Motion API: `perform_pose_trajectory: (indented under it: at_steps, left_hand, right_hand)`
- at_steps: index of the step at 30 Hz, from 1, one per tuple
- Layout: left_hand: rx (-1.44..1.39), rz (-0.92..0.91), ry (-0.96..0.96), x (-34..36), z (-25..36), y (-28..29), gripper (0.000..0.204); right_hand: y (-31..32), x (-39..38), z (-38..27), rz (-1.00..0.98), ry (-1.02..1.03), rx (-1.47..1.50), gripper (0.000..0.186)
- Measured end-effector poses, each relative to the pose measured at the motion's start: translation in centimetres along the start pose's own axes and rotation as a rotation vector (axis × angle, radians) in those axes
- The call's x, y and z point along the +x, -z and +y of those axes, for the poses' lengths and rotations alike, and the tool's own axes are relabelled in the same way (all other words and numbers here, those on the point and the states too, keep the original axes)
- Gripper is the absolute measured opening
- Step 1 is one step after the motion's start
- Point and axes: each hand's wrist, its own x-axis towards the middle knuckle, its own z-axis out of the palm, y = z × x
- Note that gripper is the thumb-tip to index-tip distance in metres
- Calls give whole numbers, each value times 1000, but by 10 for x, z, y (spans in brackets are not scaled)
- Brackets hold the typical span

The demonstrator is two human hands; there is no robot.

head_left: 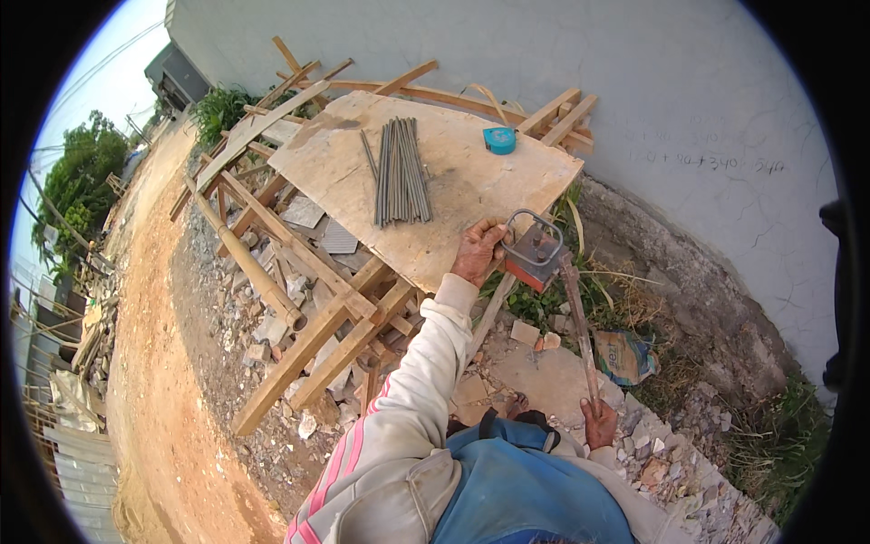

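Note:
Near the right end of a plywood board [317, 150], my left hand [478, 252] pinches a thin grey steel rod bent into a rounded square loop [536, 213]. The loop lies over a small metal block with an orange-red side [530, 274], at the board's near right corner. Lower right, my right hand [598, 423] is wrapped around the bottom end of a long rusty metal bar [580, 326]. The bar's upper end meets the block beside the loop. A bundle of straight steel rods [403, 172] lies on the board, and a teal tape measure [499, 140] sits near its far edge.
Timber beams [313, 349] support the board and stick out on the left. A bamboo pole [258, 272] leans there over broken rubble [652, 449], which also covers the ground by my right hand. A grey wall [634, 72] stands behind; a crumpled sack [625, 356] lies right.

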Motion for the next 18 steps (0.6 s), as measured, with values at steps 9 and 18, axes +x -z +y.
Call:
perform_pose_trajectory:
  at_steps: [9,18]
  left_hand:
    - [411,-234,-59,-113,20,4,20]
    - [664,20,222,-263,-84,96,29]
  right_hand:
    - [5,88,-11,-25,133,245,31]
    - [86,123,-207,-190,481,-503,42]
